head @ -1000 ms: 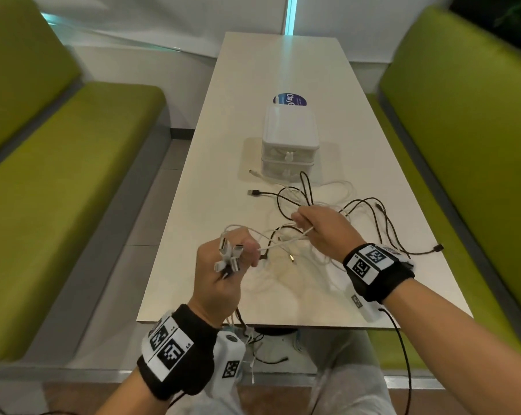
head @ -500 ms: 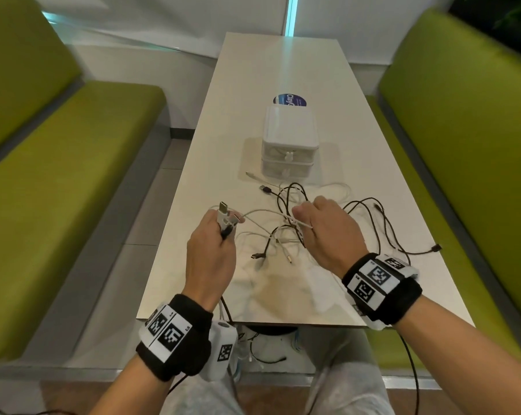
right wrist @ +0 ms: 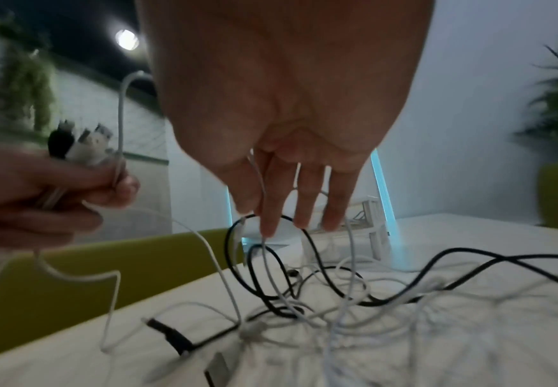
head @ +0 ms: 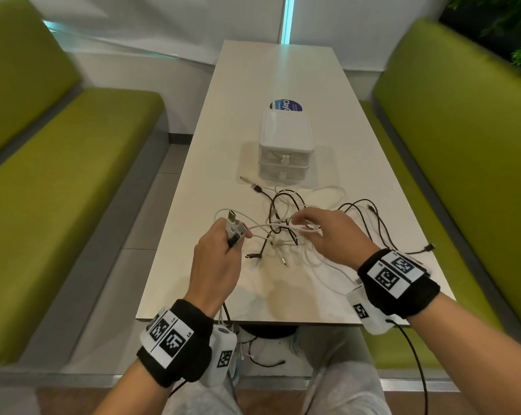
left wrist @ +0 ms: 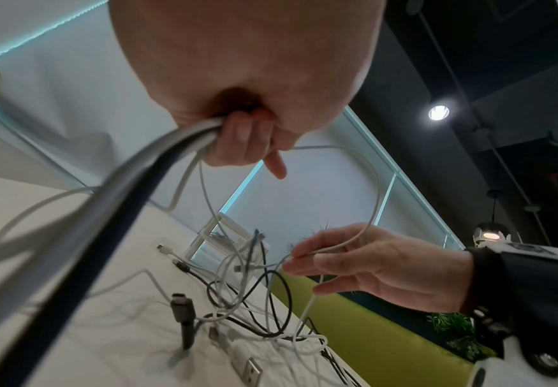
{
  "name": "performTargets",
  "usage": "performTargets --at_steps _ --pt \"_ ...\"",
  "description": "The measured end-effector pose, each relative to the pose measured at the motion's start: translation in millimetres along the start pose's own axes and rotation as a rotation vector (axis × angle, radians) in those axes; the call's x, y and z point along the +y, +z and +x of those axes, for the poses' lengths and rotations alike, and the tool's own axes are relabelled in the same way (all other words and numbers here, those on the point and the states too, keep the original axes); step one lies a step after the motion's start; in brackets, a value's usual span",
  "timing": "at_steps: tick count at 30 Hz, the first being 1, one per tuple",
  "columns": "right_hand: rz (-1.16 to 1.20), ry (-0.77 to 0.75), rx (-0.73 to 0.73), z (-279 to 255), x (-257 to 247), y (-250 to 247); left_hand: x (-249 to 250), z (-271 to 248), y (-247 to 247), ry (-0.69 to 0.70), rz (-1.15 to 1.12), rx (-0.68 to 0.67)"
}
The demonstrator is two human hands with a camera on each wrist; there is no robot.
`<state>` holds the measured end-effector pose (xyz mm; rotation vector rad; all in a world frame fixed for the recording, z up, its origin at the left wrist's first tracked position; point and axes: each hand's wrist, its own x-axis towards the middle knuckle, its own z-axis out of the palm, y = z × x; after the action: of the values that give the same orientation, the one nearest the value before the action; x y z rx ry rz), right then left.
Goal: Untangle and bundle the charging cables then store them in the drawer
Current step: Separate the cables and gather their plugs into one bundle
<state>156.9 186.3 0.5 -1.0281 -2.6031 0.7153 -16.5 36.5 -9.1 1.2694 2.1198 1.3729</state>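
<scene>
Table (head: 283,70): long, white, flanked by green benches (head: 73,175).
Drawer unit (head: 285,151): far of centre, both drawers closed.
Cable tangle (head: 286,226): black and white, lying just near of the unit, between the hands.
Left hand (head: 216,265): fist gripping gathered plug ends (head: 234,227).
Right hand (head: 334,238): fingertips pinching one white strand (left wrist: 375,193) that arcs left to the left hand; black loops cross beneath it and would likely snag a pull.

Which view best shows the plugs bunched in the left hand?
The head view: the plugs stick up clearly from the left hand. The right wrist view shows them blurred at its left edge; the left wrist view shows only cables leaving the fist.
</scene>
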Motion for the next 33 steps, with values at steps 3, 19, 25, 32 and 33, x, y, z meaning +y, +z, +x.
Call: performTargets --at_steps 3,19,25,32,33 --pt "0.102 0.0 0.169 3.0 10.8 4.3 0.1 1.1 1.1 -0.002 0.039 -0.009" --pt "0.262 0.18 0.302 20.3 -13.9 -20.0 8.7 6.0 4.7 0.033 0.09 -0.022" --pt "0.615 0.224 -0.136 1.8 -30.2 -26.2 11.7 7.6 0.0 0.03 0.031 0.031" --pt "0.405 0.249 -0.803 -23.0 -15.9 4.5 8.6 3.3 -3.3 0.064 -0.127 -0.037" --pt "0.318 0.227 -0.885 -24.4 -14.0 6.7 8.9 2.7 -4.1 0.083 -0.161 -0.055"
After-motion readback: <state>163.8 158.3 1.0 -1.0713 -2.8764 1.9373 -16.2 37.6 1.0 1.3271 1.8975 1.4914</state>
